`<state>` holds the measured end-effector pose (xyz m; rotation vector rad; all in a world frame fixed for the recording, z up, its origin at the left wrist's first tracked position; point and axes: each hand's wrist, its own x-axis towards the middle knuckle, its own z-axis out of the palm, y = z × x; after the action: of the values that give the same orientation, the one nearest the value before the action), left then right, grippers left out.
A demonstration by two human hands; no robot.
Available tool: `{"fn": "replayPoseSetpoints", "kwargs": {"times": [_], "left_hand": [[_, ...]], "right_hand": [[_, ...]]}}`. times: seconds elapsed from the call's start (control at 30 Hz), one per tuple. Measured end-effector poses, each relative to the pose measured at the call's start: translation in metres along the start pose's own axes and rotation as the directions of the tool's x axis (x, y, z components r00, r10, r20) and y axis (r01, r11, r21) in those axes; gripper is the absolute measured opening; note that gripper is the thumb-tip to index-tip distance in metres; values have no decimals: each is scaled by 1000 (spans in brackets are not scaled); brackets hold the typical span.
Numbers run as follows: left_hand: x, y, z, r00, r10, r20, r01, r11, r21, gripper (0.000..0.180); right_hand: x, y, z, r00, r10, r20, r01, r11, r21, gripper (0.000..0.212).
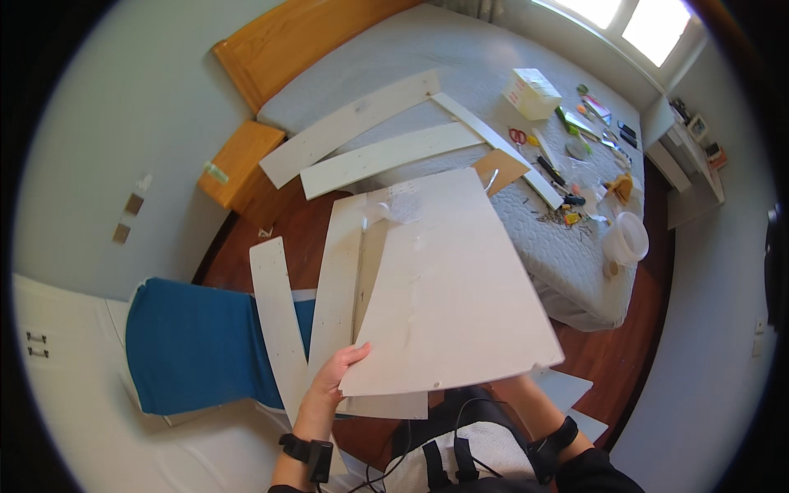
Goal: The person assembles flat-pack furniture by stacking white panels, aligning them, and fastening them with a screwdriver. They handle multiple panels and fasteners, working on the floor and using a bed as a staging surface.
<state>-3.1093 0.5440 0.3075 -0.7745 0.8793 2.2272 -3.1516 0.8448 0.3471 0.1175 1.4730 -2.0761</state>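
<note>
A wide white board (460, 279) is tilted up in front of me, its near edge close to my body. My left hand (339, 371) is closed on its near left corner, the thumb lying on the upper face. Below the near right edge, my right hand (511, 386) holds the board from underneath; its fingers are hidden. Behind the wide board and to its left stands another white panel (333, 279) with a groove along it. A narrow white board (278, 308) leans beside that panel, over a blue-covered chair (193, 345).
Several white planks (386, 156) lie on the bed (460, 49). Scissors (517, 136), scattered screws, tools, a white box (532, 93) and a clear plastic tub (626, 238) are on its right side. A wooden nightstand (242, 164) stands at the left.
</note>
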Motion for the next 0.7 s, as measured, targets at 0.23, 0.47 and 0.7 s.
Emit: {"fn": "replayPoseSetpoints", "kwargs": {"times": [0.23, 0.47, 0.7], "left_hand": [[-3, 60, 54, 937, 284, -206, 164, 165, 973, 61], [1, 101, 304, 820, 200, 537, -480, -272, 834, 60], [10, 118, 409, 768, 322, 553, -82, -807, 584, 20]], "right_hand": [[-19, -1, -48, 982, -45, -183, 167, 661, 731, 42], [15, -95, -21, 992, 119, -47, -96, 936, 339, 50], [61, -114, -41, 936, -320, 148, 242, 889, 390, 72]]}}
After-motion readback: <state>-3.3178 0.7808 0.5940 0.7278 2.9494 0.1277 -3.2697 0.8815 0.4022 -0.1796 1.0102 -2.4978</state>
